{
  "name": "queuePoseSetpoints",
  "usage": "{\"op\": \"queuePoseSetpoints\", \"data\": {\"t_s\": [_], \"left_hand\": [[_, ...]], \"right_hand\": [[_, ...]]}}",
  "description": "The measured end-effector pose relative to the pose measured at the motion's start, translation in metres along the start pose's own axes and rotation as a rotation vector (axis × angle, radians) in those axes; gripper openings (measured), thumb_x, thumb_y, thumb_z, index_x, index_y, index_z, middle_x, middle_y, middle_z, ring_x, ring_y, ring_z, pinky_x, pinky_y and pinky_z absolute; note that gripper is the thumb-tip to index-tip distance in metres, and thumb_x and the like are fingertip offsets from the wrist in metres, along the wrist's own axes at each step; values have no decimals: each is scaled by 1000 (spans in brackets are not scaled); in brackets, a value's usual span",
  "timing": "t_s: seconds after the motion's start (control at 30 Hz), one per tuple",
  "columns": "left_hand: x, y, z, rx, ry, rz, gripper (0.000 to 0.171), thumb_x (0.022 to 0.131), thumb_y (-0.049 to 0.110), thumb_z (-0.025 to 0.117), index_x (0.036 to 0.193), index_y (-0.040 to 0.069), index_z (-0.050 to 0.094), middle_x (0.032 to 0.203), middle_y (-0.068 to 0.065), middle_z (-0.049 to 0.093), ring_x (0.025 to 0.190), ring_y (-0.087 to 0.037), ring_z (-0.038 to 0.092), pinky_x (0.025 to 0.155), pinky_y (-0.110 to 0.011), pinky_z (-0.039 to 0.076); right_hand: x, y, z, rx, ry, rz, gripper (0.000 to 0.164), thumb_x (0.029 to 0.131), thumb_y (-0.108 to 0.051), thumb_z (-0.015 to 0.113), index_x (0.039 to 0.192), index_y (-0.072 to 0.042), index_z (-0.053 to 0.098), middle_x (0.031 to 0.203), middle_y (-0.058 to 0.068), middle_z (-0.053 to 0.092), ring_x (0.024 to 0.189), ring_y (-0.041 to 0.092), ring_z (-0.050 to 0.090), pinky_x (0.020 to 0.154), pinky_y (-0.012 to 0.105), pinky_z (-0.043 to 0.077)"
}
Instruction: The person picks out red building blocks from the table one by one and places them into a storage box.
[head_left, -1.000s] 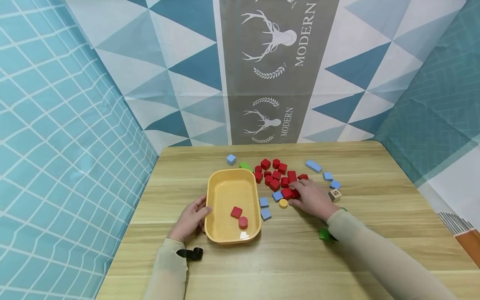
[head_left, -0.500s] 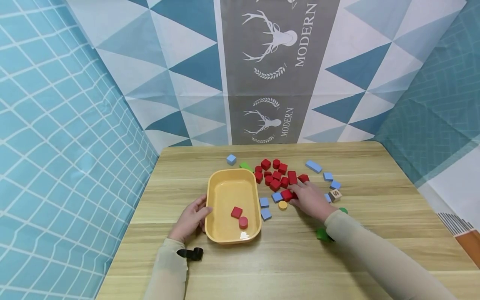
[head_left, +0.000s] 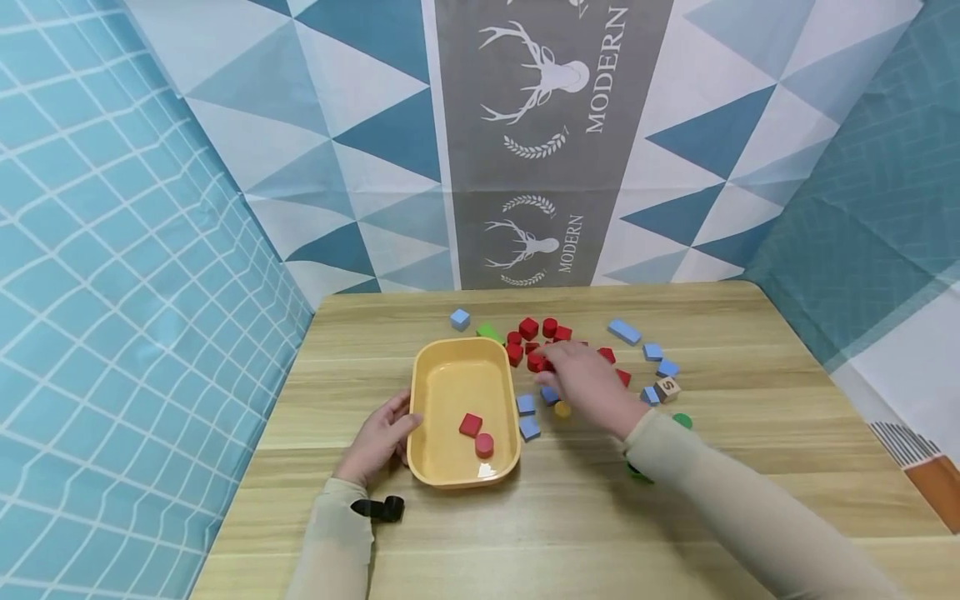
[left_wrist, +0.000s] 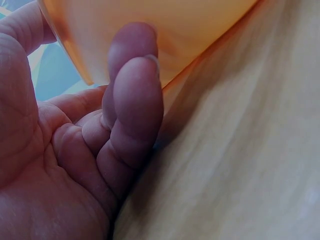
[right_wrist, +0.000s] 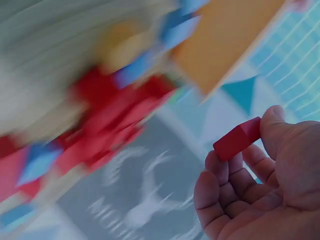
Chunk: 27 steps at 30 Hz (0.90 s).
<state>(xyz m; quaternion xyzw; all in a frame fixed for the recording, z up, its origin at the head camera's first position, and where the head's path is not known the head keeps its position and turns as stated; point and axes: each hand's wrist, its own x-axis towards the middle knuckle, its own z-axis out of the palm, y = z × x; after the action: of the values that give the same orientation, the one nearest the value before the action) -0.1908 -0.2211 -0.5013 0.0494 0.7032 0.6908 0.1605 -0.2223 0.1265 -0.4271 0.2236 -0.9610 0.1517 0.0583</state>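
Note:
My left hand (head_left: 378, 440) grips the left side of a yellow plastic tray (head_left: 453, 379), thumb over the rim. In the left wrist view, its curled fingers press the tray's outer wall (left_wrist: 200, 25). Inside the tray lie a flat red square block (head_left: 471, 425) and a red round block (head_left: 484, 445). My right hand (head_left: 592, 385) is over the scattered blocks, right of the tray. A small red block (right_wrist: 237, 138) is pinched between its thumb and fingers in the right wrist view; the head view hides most of it.
Several red blocks (head_left: 528, 327) cluster behind and under the right hand. Blue blocks (head_left: 624, 332), a yellow disc (head_left: 562, 409), a letter block (head_left: 667, 388), a green block (head_left: 490, 333) and a green disc (head_left: 682, 421) lie around them. Patterned cloth (head_left: 405, 167) hangs behind the table.
My right hand has risen off the blocks and moved left towards the tray, carrying a red block. The left hand and tray stay in place.

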Motion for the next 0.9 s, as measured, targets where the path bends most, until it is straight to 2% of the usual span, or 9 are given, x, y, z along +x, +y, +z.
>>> {"op": "queuePoseSetpoints", "data": {"t_s": [0.03, 0.13, 0.27, 0.4, 0.5, 0.7, 0.9], "left_hand": [[1, -3, -1, -8, 2, 0, 64, 100, 9, 54, 155, -1, 22, 148, -24, 38, 64, -30, 60, 45, -27, 53], [7, -14, -3, -29, 2, 5, 65, 100, 11, 55, 155, 2, 23, 148, -22, 39, 61, -27, 59, 43, -27, 52], [9, -21, -3, -25, 10, 21, 65, 100, 15, 58, 156, 8, 26, 147, -18, 42, 58, -23, 59, 42, -25, 51], [10, -22, -2, 4, 24, 36, 64, 99, 17, 60, 154, 10, 30, 144, -15, 45, 56, -21, 58, 41, -25, 50], [9, -21, -2, 24, 39, 43, 63, 98, 19, 61, 153, 9, 32, 143, -15, 47, 56, -23, 59, 41, -25, 51], [8, -19, -3, 40, 52, 20, 64, 97, 20, 62, 153, 9, 33, 143, -15, 47, 60, -25, 61, 42, -26, 52], [9, -20, -5, 29, 32, 3, 65, 99, 14, 59, 154, 4, 27, 146, -20, 42, 61, -26, 61, 43, -28, 52]], "right_hand": [[3, -12, 1, 6, -2, -25, 53, 90, -41, 70, 132, -11, 60, 126, 7, 61, 115, 25, 52, 98, 49, 47], [14, -40, 12, 20, 5, -123, 49, 90, -41, 71, 129, -13, 62, 115, 3, 64, 105, 20, 55, 93, 42, 51], [26, -60, 32, 8, -45, -199, 43, 92, -42, 68, 125, -15, 64, 105, 0, 63, 95, 17, 56, 86, 38, 52], [30, -62, 52, -79, -121, -199, 38, 94, -45, 65, 120, -18, 67, 109, 0, 64, 100, 18, 55, 90, 38, 47], [30, -60, 61, -128, -133, -204, 37, 93, -46, 65, 118, -20, 69, 109, -1, 65, 103, 17, 54, 89, 37, 44], [31, -60, 67, -166, -136, -222, 38, 87, -48, 72, 114, -21, 71, 102, -4, 66, 96, 16, 52, 80, 33, 41], [32, -62, 69, -209, -164, -209, 38, 86, -48, 73, 113, -22, 72, 101, -5, 68, 93, 16, 51, 80, 34, 41]]}}
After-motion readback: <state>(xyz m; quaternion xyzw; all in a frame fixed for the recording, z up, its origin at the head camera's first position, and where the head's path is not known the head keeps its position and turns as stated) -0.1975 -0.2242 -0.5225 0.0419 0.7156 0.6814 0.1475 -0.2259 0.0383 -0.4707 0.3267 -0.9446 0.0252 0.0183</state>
